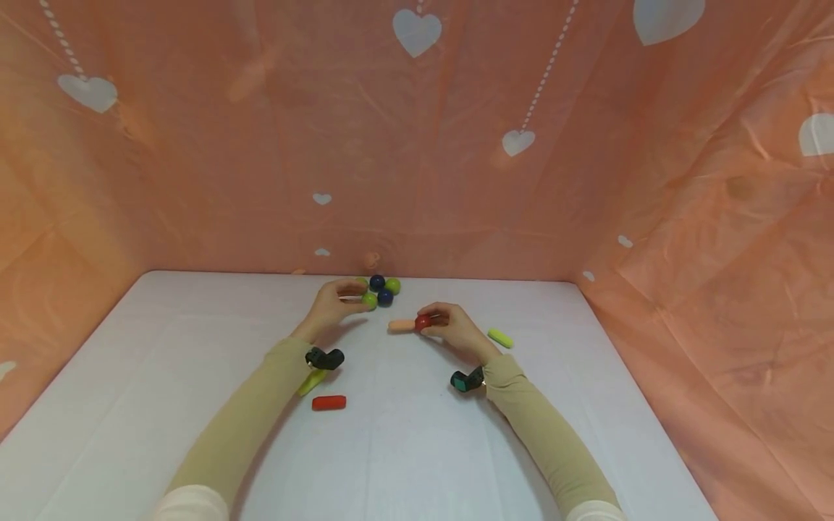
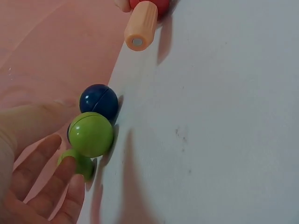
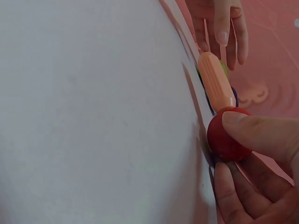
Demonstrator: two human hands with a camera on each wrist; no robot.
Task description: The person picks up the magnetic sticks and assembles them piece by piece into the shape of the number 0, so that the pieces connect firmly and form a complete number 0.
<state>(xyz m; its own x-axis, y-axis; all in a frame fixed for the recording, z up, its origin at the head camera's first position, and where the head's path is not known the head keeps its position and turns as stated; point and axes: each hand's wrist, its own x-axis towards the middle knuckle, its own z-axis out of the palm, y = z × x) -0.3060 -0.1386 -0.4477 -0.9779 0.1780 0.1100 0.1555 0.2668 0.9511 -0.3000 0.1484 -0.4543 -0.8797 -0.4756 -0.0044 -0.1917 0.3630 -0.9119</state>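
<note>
Thumb and fingers of my right hand [image 1: 456, 329] pinch a red ball [image 3: 224, 135]. A peach-coloured ridged rod [image 1: 401, 326] sticks out from that ball toward the left, its free end showing a small metal disc in the left wrist view. Near the table's back edge, my left hand [image 1: 335, 300] reaches beside a cluster of glossy balls, fingers spread and loosely bent around nothing. The cluster includes a near green ball [image 2: 91, 134], a dark blue ball [image 2: 98, 101], another blue ball [image 1: 377, 282] and a green ball [image 1: 393, 286]; a further green one is partly hidden by my fingers.
A yellow-green rod [image 1: 500, 338] lies right of my right hand. Another yellow-green rod [image 1: 311, 382] is partly covered by my left forearm, with a red rod [image 1: 329, 403] close by. An orange curtain [image 1: 365, 159] with hearts stands behind the white table [image 1: 404, 449].
</note>
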